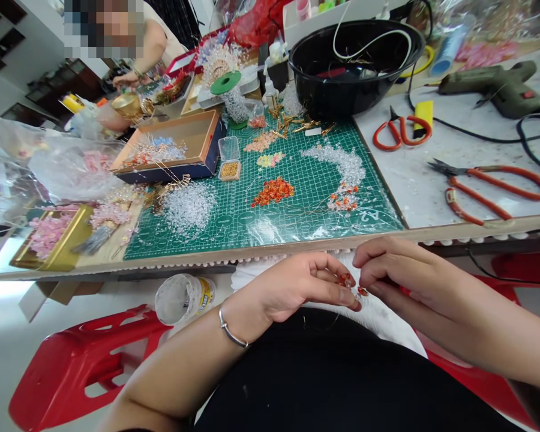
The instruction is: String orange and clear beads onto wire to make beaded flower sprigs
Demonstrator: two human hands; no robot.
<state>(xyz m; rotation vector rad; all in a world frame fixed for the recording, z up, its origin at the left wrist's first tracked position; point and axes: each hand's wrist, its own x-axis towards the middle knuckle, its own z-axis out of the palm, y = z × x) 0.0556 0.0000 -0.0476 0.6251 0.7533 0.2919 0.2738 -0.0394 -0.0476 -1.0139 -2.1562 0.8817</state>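
Observation:
Over my lap, just below the table edge, my left hand (pixel 308 288) pinches a small cluster of orange and clear beads (pixel 346 280) between thumb and fingers. A fine wire seems to hang beneath it. My right hand (pixel 407 273) comes in from the right, its fingers closed and their tips at the cluster's edge. Whatever sits between those fingertips is hidden. Ahead on the green cutting mat (pixel 225 231) lie a heap of orange beads (pixel 273 192), a mound of clear beads (pixel 191 207) and an arc of clear beads (pixel 351 167) with some orange pieces.
Orange-handled pliers (pixel 490 183), red-handled cutters (pixel 400 132) and a glue gun (pixel 499 87) lie right of the mat. Behind it stands a black basin (pixel 342 90). An open box (pixel 207 150) is at left. A red stool (pixel 63 366) stands below; another person works across the table.

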